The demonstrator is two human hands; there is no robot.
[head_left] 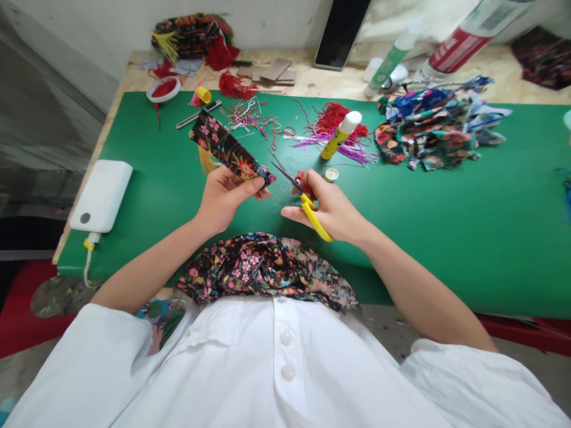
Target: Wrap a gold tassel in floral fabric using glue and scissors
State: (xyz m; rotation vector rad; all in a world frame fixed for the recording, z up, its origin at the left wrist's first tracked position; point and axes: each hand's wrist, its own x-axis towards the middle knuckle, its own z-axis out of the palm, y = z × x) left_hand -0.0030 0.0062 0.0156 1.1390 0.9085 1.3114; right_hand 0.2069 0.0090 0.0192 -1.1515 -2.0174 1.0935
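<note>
My left hand point(225, 193) is closed around the near end of a long strip covered in dark floral fabric point(225, 147), which points away to the upper left over the green mat point(446, 196). A yellow tassel hangs beneath the strip. My right hand point(328, 205) grips yellow-handled scissors point(303, 199); their blades point up-left towards the end of the strip and are slightly parted. A small yellow-green cap point(331, 174) lies just beyond my right hand.
A glue stick point(341, 134) lies on red and purple threads. Fabric scraps point(435, 125) pile at the right. A white power bank point(102, 195) sits at the left edge. Floral cloth point(263, 267) is bunched at the near edge. Tubes, tassels and a phone line the back.
</note>
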